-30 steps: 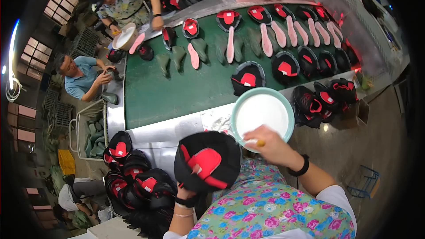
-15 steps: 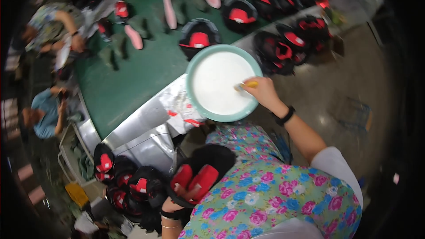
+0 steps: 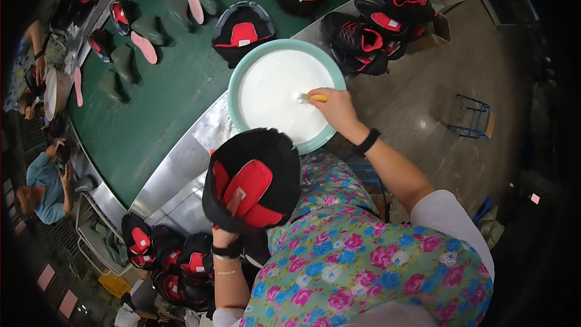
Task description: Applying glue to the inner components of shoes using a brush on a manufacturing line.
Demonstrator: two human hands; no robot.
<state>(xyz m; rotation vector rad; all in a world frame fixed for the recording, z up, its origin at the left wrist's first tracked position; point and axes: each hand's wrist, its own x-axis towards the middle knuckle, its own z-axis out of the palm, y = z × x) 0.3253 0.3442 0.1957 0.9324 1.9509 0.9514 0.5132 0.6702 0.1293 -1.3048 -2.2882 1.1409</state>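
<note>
Dipping a yellow-handled brush (image 3: 315, 97) into a round pale-green basin of white glue (image 3: 282, 93), the right hand (image 3: 334, 111) pinches the handle over the basin's three o'clock rim. Left hand (image 3: 225, 239) is closed under a black-and-red shoe upper (image 3: 252, 181), holding it up at the basin's six o'clock, its edge overlapping the rim. Green conveyor worktop (image 3: 175, 97) runs from nine to twelve o'clock, carrying more uppers, dark lasts and pink insoles (image 3: 144, 47). Finished black-and-red shoes (image 3: 363, 39) are piled at the basin's one o'clock. Another heap of uppers (image 3: 175, 260) lies at seven o'clock, near the left wrist.
</note>
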